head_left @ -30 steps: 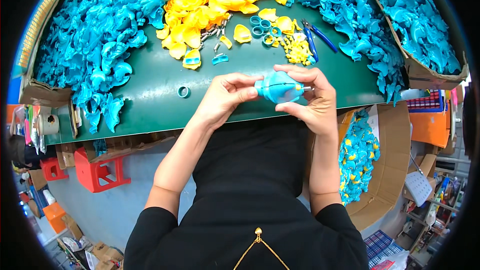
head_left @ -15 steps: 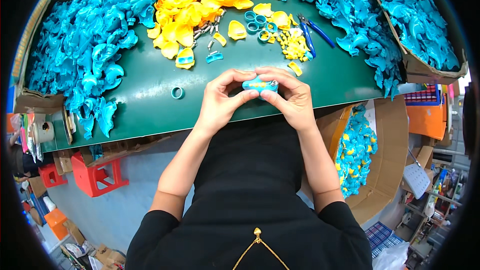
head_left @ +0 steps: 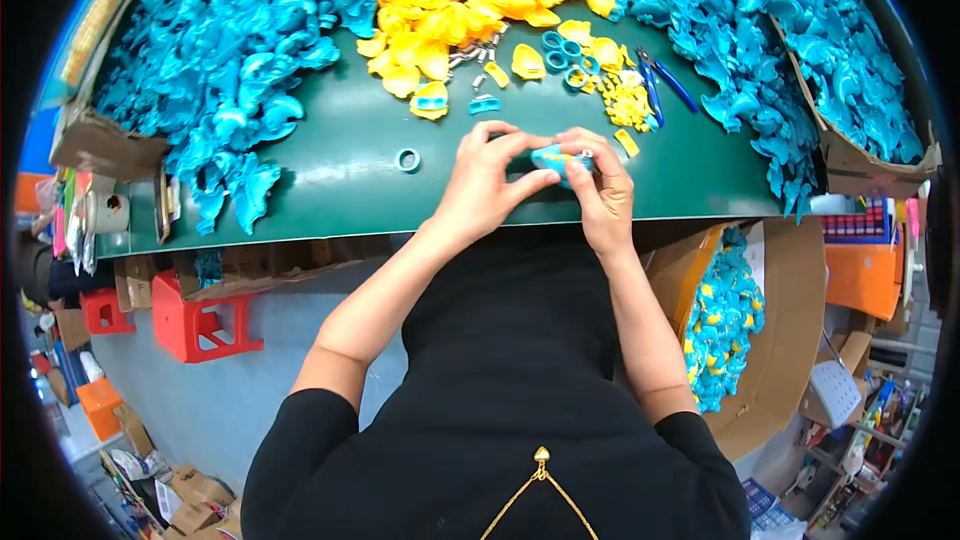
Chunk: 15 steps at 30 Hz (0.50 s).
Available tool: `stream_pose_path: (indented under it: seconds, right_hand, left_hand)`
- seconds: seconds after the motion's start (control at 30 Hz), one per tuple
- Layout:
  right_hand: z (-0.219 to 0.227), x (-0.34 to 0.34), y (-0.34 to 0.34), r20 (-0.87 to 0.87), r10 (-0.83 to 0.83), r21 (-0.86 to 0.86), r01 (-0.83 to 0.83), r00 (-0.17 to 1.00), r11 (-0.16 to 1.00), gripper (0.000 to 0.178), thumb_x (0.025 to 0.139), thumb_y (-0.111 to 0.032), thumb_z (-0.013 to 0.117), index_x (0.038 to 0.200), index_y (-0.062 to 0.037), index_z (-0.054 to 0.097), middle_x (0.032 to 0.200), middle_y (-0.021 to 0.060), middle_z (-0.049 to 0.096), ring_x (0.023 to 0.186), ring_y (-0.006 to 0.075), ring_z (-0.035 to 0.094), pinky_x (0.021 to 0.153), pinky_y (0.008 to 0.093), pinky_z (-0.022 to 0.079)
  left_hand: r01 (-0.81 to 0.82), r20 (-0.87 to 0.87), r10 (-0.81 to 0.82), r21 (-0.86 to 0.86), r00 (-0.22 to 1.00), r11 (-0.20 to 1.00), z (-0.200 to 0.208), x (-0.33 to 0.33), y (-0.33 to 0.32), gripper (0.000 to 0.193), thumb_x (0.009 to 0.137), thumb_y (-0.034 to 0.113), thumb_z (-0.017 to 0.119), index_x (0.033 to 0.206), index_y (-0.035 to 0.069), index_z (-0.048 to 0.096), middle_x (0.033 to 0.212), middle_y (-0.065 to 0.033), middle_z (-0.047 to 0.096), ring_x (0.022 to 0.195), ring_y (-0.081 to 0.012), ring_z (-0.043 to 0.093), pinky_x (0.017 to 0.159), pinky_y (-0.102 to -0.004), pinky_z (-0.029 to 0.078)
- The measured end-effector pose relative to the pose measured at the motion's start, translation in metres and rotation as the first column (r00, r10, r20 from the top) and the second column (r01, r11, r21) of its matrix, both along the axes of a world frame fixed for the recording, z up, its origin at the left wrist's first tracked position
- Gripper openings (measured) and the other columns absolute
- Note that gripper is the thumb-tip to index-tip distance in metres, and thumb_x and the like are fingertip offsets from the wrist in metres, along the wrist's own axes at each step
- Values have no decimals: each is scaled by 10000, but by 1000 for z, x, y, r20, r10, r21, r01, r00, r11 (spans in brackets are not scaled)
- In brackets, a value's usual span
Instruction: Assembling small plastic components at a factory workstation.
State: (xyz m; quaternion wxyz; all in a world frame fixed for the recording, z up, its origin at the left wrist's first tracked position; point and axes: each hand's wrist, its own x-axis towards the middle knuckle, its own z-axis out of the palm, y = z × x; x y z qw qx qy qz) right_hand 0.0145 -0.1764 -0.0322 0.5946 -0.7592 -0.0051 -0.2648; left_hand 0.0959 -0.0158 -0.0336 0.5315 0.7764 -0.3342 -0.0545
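Both hands hold one small blue plastic toy piece (head_left: 556, 159) with a bit of yellow on it, just above the near part of the green table (head_left: 330, 175). My left hand (head_left: 484, 187) grips its left side with fingers curled over the top. My right hand (head_left: 601, 186) pinches its right side. Much of the piece is hidden by my fingers. A small blue ring (head_left: 407, 159) lies on the table left of my left hand.
Heaps of blue plastic parts (head_left: 230, 60) fill the left and right (head_left: 760, 50) of the table; yellow parts (head_left: 470, 0) pile at the back middle. Blue-handled pliers (head_left: 662, 85), several rings and small yellow bits lie nearby. A cardboard box of finished toys (head_left: 725, 315) stands at lower right, a red stool (head_left: 200, 315) lower left.
Both hands carried the blue piece forward over the table, and closed in tighter around it. The view shifted slightly.
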Motion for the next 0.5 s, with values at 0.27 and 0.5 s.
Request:
stream_pose_path:
  seconds: [0.27, 0.5]
  right_hand:
    - [78, -153, -113, -511, -519, -617, 128, 685, 777, 230, 1021, -240, 557, 1041, -31, 652, 863, 116, 652, 788, 177, 609, 773, 313, 486]
    - [41, -213, -175, -521, -763, -844, -103, 383, 526, 235, 936, -225, 647, 1093, -50, 646, 1015, 180, 705, 947, 348, 686, 795, 467, 513]
  left_hand:
    - [-284, 285, 234, 148, 930, 947, 31, 54, 107, 260, 864, 97, 722, 1123, 76, 708, 1060, -99, 703, 1055, -293, 616, 940, -385, 478]
    - [-780, 814, 151, 460, 562, 423, 7, 104, 192, 454, 782, 99, 754, 1220, 155, 649, 1191, -46, 547, 1152, -279, 494, 955, -437, 398]
